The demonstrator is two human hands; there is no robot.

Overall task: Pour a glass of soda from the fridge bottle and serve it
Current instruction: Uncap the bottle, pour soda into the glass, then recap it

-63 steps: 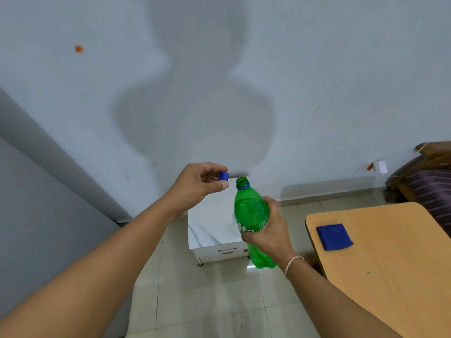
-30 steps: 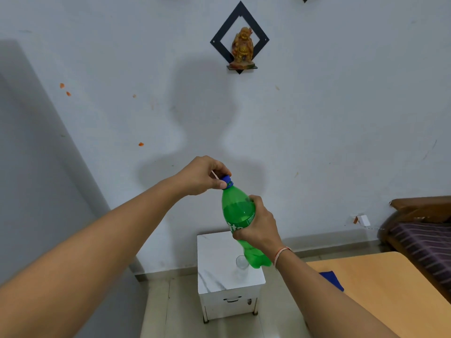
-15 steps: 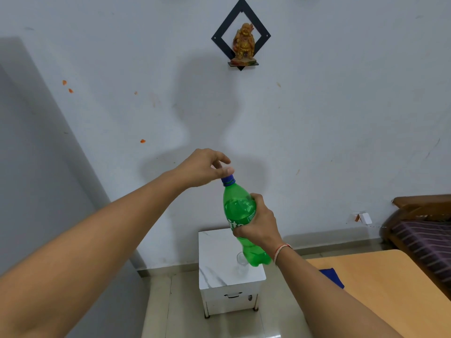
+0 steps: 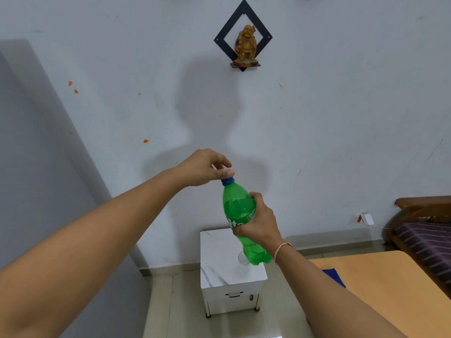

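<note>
Green soda bottle (image 4: 240, 215) in your right hand (image 4: 260, 222), fingers wrapped round label, bottle tilted, held in air. Your left hand (image 4: 203, 168) pinches blue cap (image 4: 227, 181) on bottle neck. Clear glass (image 4: 242, 259) stands below on white marble-top cabinet (image 4: 219, 259). Wooden desk (image 4: 390, 284) at right, blue cloth (image 4: 334, 276) on it.
</note>
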